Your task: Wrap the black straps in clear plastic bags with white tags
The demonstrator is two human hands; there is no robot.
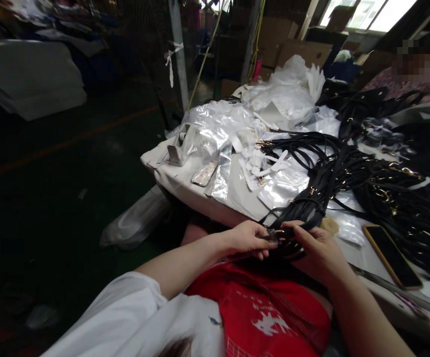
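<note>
My left hand (250, 239) and my right hand (321, 248) meet at the table's near edge, both closed on the end of a black strap (292, 232) with a small metal clasp between the fingertips. The strap runs up into a thick bundle of black straps (352, 171) with gold-coloured fittings, spread over the table. White straps (263, 161) lie further back on clear plastic bags (222, 131). My lap is covered by red cloth (267, 307).
A phone in a yellow case (391, 255) lies face up at my right. Another phone (204, 173) and a tape dispenser (177, 148) sit at the table's left edge (185, 186). Cardboard boxes (304, 49) stand behind. Another person sits at far right. Dark floor lies left.
</note>
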